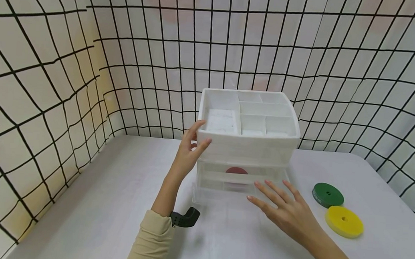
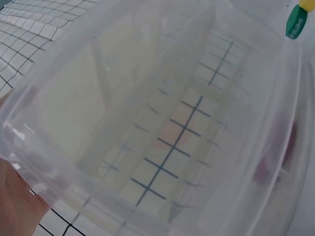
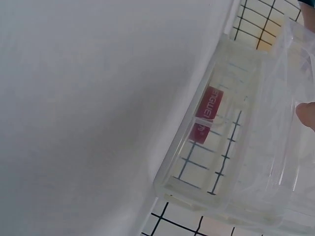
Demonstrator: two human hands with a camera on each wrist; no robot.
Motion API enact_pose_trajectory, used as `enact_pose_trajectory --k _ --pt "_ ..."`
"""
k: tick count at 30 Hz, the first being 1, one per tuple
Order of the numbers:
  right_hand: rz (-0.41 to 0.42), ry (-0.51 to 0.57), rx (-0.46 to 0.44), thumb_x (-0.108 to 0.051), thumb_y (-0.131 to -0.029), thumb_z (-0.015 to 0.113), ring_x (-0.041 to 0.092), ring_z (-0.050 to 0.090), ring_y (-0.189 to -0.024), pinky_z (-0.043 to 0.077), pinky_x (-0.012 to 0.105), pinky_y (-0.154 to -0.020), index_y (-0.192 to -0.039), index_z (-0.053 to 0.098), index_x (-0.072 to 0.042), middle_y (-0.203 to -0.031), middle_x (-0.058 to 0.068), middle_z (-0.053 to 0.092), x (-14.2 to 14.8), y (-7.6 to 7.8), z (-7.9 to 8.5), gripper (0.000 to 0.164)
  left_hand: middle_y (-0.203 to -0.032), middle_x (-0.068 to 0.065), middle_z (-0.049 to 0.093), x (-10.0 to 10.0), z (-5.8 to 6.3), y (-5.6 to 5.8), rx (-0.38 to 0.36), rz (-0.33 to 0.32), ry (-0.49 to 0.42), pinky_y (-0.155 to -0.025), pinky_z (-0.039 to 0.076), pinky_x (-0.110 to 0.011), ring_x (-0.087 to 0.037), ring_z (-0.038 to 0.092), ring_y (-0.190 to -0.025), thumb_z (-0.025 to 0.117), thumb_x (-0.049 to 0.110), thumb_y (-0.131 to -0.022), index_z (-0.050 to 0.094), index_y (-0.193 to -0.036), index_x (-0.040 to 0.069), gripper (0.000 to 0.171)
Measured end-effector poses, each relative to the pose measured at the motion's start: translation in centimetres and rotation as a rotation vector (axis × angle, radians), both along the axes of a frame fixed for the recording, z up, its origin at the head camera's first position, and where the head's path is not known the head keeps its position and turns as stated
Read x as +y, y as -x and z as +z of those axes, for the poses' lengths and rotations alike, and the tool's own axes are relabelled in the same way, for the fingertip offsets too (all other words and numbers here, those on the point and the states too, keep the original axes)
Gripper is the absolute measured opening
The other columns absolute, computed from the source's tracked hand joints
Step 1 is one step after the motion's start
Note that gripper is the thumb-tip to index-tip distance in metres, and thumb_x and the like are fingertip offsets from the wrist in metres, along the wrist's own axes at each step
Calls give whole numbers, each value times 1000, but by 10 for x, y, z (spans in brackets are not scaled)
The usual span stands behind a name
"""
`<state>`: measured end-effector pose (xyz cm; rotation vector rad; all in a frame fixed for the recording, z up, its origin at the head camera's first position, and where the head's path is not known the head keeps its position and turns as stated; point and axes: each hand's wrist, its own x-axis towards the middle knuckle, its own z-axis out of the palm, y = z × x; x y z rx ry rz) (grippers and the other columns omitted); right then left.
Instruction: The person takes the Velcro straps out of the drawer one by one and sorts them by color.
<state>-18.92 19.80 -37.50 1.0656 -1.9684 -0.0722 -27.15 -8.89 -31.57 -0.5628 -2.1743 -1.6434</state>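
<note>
A translucent white drawer organizer (image 1: 247,150) with an open compartment tray on top stands on the table. My left hand (image 1: 187,152) grips its upper left corner, thumb on the front face and index finger up at the rim. The right hand (image 1: 285,209) hovers before the lower drawer (image 1: 211,182) with straight, spread fingers and holds nothing. A round red item (image 1: 236,170) shows through the front of that drawer. In the right wrist view, its red side (image 3: 210,101) carries white lettering. One fingertip (image 3: 306,115) appears there at the right edge.
Right of the organizer, a green disc (image 1: 327,195) and a yellow disc (image 1: 344,222), each with a small central hole, lie side by side on the white table (image 1: 115,203). Black wire mesh (image 1: 180,55) runs along the back, left and right of the table.
</note>
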Motion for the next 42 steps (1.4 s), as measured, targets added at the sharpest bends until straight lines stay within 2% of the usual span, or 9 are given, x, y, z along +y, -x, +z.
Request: enact_pose_trajectory --k 11,20,29,35,42 --pt "-60 -61 -24 -35 -100 15 27 48 -118 17 46 -112 -128 52 -28 -137 4 47 2 14 2 46 -113 -8 41 0 -1 0 3 3 6 -85 42 -36 -17 43 -97 58 32 -88 37 -132 38 49" --pt "-64 -66 -24 -37 -100 15 27 47 -121 33 53 -100 -129 50 -29 -137 4 47 1 28 1 46 -112 -8 41 -1 0 -1 1 -1 -2 -87 42 -41 -17 43 -97 58 31 -89 37 -133 35 49" --pt "-50 -52 14 -37 -101 17 27 49 -118 34 52 -99 -127 52 -29 -134 4 49 0 41 1 44 -113 -8 41 -1 -1 1 3 -8 -3 -87 42 -41 -18 43 -97 58 31 -88 37 -134 32 51" --pt "-41 -49 12 -37 -100 18 27 47 -119 32 51 -100 -127 51 -28 -135 4 48 0 48 1 43 -113 -8 41 -1 0 0 6 -3 -1 -86 43 -38 -17 43 -97 58 31 -89 37 -133 35 50" --pt "-24 -19 31 -35 -101 23 24 46 -120 32 47 -100 -128 50 -27 -135 3 48 -1 57 -2 40 -113 -8 41 -1 -1 0 10 -4 -2 -86 42 -42 -18 43 -97 58 31 -89 37 -133 36 50"
